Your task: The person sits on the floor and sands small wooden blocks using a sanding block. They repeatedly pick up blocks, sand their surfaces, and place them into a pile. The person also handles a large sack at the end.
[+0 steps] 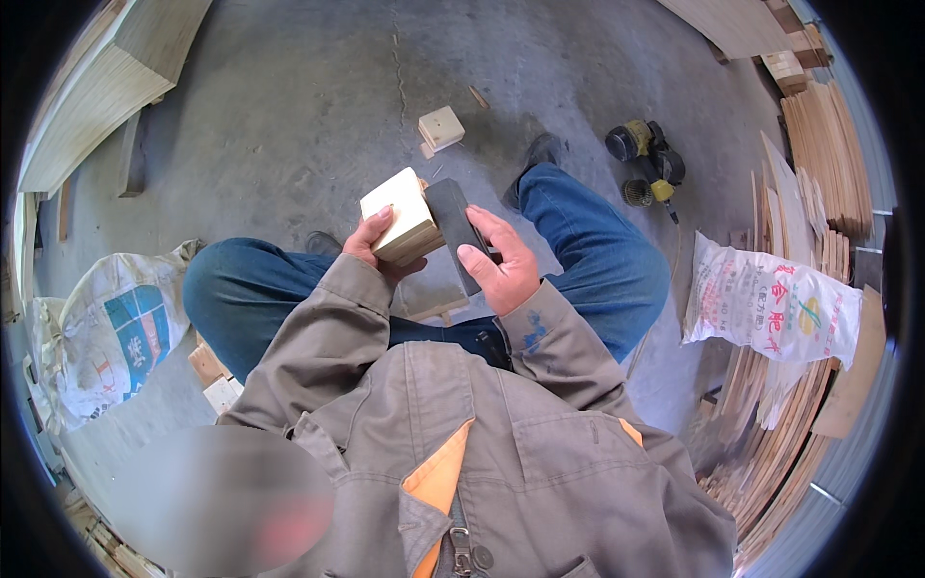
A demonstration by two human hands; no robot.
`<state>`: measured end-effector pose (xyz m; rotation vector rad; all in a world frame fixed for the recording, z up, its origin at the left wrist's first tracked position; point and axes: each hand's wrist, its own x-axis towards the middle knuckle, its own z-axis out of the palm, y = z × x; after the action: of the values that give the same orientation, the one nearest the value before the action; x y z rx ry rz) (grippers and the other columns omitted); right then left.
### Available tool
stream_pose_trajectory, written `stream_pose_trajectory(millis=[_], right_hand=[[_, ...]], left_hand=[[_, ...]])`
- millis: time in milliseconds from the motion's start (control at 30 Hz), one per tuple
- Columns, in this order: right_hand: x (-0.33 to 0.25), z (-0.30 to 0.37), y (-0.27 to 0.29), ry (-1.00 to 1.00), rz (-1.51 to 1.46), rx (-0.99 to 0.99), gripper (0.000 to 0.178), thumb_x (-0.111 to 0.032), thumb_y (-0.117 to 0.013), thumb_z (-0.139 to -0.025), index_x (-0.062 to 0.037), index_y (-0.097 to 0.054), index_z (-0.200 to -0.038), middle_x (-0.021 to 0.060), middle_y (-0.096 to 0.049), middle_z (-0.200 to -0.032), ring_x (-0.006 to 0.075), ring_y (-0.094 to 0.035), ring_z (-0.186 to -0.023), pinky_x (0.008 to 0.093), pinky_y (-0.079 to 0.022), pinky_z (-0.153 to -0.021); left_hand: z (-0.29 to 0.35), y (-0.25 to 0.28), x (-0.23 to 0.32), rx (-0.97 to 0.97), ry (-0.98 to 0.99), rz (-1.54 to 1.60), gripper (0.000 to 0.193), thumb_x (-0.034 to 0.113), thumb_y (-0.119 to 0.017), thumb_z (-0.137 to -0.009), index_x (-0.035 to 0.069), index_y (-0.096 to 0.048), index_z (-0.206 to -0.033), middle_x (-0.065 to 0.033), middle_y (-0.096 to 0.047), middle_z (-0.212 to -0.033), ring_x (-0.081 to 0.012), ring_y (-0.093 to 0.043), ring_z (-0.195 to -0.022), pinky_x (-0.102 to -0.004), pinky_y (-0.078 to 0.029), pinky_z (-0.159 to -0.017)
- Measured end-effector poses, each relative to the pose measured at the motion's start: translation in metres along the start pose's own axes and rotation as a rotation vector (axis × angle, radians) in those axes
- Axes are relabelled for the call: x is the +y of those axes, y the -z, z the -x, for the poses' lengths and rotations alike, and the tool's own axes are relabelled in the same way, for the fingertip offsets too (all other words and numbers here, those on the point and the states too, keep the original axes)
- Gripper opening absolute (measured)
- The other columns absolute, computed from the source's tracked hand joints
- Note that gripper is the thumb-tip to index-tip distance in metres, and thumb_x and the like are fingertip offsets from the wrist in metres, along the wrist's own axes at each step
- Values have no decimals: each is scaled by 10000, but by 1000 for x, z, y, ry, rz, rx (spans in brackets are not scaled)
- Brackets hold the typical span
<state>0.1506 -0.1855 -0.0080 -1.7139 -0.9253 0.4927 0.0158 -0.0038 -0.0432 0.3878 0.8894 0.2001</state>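
Note:
Between my knees, my left hand (370,234) is closed round a pale wooden block (397,204), thumb on its top face and fingers underneath. Layered edges show on the block's near side. My right hand (503,262) grips a dark grey, flat rectangular slab (449,220) that looks like a sanding block. The slab stands tilted along the right side of the wooden block; whether the two touch, I cannot tell. Just beyond my hands, another pale wooden block (441,128) rests on the concrete floor.
A yellow and black coil nail gun (651,162) lies on the floor to the right, its hose trailing nearer. Stacked wooden strips (824,159) and a white printed sack (771,301) line the right side. Another sack (120,332) lies left, below large plywood sheets (111,101).

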Motion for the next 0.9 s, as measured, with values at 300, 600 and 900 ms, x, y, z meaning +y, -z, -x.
stream_pose_trajectory(millis=[300, 600, 900], right_hand=[[11, -18, -2, -325, -116, 81, 489, -171, -686, -954, 27, -588, -1391, 184, -648, -1297, 229, -642, -1109, 325, -513, -954], [13, -15, -5, -225, -79, 54, 480, -155, -683, -957, 26, -592, -1393, 170, -647, -1301, 197, -655, -1063, 314, -530, -914], [-3, -1, -3, -462, -266, -9, 488, -156, -685, -955, -10, -594, -1412, 147, -612, -1329, 178, -659, -1021, 314, -550, -868]], left_hand=[[8, -5, -11, -179, -6, -98, 722, 386, -751, -816, 144, -500, -1449, -126, -685, -1238, -342, -704, -1026, -520, -604, -707], [11, -8, -6, -125, -80, -191, 766, 359, -771, -795, 189, -453, -1470, -102, -664, -1261, -319, -702, -1031, -489, -608, -686], [4, -6, -2, -57, -118, -42, 642, 277, -712, -896, 216, -416, -1462, -131, -614, -1318, -350, -684, -1077, -512, -617, -712]])
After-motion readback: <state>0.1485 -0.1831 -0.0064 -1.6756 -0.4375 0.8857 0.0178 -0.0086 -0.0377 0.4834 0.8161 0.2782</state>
